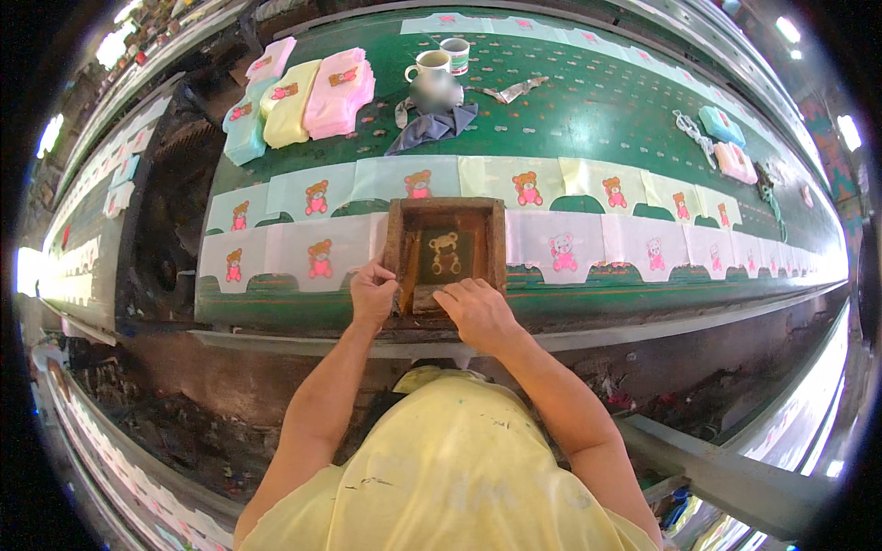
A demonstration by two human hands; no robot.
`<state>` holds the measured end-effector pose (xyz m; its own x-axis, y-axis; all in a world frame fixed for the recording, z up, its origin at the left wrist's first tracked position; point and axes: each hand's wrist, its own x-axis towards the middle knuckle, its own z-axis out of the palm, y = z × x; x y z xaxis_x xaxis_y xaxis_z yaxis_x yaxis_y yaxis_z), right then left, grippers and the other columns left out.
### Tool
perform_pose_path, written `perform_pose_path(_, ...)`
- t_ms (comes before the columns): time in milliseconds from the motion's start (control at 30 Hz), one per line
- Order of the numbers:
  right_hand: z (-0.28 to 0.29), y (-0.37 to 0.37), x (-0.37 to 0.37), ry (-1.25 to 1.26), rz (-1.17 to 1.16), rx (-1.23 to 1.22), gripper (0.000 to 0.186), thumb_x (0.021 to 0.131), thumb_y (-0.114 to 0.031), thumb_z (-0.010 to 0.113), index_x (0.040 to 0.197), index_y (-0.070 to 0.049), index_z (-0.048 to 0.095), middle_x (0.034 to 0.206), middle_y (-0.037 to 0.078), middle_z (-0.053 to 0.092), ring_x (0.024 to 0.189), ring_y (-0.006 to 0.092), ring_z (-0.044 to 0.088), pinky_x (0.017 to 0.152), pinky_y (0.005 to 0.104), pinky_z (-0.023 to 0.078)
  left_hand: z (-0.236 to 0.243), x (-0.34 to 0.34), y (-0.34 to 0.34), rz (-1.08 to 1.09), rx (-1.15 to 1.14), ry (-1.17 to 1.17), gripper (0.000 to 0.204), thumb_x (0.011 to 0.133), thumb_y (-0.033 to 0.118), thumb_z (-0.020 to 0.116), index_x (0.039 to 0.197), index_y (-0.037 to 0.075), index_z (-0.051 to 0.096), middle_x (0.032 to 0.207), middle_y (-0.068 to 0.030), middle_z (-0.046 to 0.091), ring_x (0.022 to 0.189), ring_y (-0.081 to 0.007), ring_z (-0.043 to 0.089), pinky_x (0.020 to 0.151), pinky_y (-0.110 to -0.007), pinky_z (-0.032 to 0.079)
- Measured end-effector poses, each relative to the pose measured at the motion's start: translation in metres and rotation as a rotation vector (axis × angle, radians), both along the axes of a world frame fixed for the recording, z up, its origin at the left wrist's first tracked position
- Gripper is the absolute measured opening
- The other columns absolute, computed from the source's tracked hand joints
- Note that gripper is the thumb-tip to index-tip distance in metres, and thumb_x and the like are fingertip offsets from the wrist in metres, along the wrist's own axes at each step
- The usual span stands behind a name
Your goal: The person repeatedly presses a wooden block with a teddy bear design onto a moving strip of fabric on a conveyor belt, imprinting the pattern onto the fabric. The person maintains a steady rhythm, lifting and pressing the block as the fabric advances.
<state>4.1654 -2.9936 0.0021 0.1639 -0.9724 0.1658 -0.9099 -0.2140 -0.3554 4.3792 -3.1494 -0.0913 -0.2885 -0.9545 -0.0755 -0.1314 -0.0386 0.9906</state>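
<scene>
Head cam: wd frame (499,246) on long grn tbl (597,119), cloth rows (292,255), bright lamps (847,133).

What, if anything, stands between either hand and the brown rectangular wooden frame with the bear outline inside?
Nothing visible does. The left hand is at the near left side of the brown rectangular wooden frame; the right hand is at its near right side, reaching the short brown wooden bar inside.
</scene>
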Motion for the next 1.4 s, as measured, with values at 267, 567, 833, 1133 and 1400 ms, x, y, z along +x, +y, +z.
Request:
perform_pose_path(267,0.023,-0.059,-0.049,-0.045,-0.072,0.255,0.049,0.089,0.000,0.068,0.135,-0.009,0.080,0.126,0.018,0.082,0.123,0.0415,0.075,0.105,0.0542,0.061,-0.008,-0.003,0.002,-0.004,-0.042,-0.086,0.010,0.085,-0.004,0.076,0.087,0.005,0.071,0.087,-0.0062,0.073,0.083,-0.0163,0.069,0.075,-0.034,0.055)
perform_pose_path(567,0.008,-0.125,-0.064,-0.035,-0.260,0.191,0.048,0.092,0.002,0.064,0.136,-0.010,0.079,0.128,0.016,0.080,0.126,0.0402,0.073,0.108,0.0535,0.058,-0.023,-0.003,0.001,0.024,-0.278,-0.118,0.012,0.083,-0.003,0.077,0.089,0.006,0.072,0.099,-0.0131,0.074,0.099,-0.0318,0.073,0.081,-0.041,0.057)
perform_pose_path(833,-0.009,-0.097,-0.047,-0.070,-0.197,0.049,0.053,0.087,0.008,0.063,0.135,-0.008,0.080,0.132,0.015,0.076,0.129,0.0415,0.067,0.114,0.0525,0.053,-0.008,-0.003,0.003,0.014,-0.238,-0.119,0.013,0.081,-0.005,0.077,0.084,0.005,0.069,0.101,-0.0159,0.075,0.110,-0.0376,0.073,0.090,-0.046,0.058)
perform_pose_path(1133,-0.010,-0.021,0.008,-0.008,-0.185,0.129,0.059,0.087,0.006,0.068,0.143,-0.010,0.077,0.140,0.013,0.072,0.131,0.0380,0.064,0.113,0.0530,0.050,-0.011,-0.004,0.001,0.037,-0.419,-0.035,0.016,0.079,-0.008,0.077,0.083,0.005,0.069,0.093,-0.0159,0.070,0.102,-0.0378,0.070,0.093,-0.046,0.056)
perform_pose_path(1400,-0.002,0.011,0.029,-0.062,-0.195,0.114,0.057,0.089,0.006,0.066,0.143,-0.009,0.077,0.138,0.013,0.072,0.129,0.0391,0.063,0.115,0.0521,0.051,-0.022,-0.005,-0.003,0.000,-0.423,-0.071,0.014,0.080,-0.007,0.076,0.085,0.005,0.071,0.115,-0.0212,0.076,0.116,-0.0427,0.071,0.099,-0.047,0.057)
